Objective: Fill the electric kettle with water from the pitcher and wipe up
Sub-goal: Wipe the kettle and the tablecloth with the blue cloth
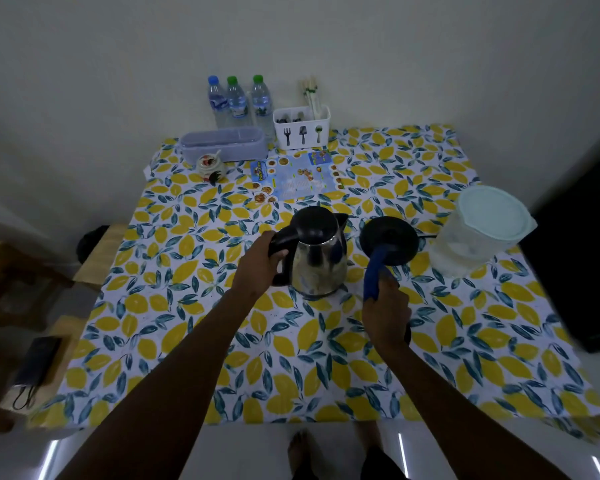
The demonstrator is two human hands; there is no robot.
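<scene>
Hands work side by side over the counter [326, 358], which is covered in a yellow-lemon-print cloth. The left hand [260, 261] is wrapped around the black handle of the steel electric kettle with a black lid [317, 252], which stands upright near the counter's middle. The right hand [386, 311] clutches a dark blue cloth [376, 270] whose tip touches the round black kettle base [390, 239], just right of the kettle. Farther right stands the translucent plastic pitcher with a pale lid [478, 230], apart from both hands.
</scene>
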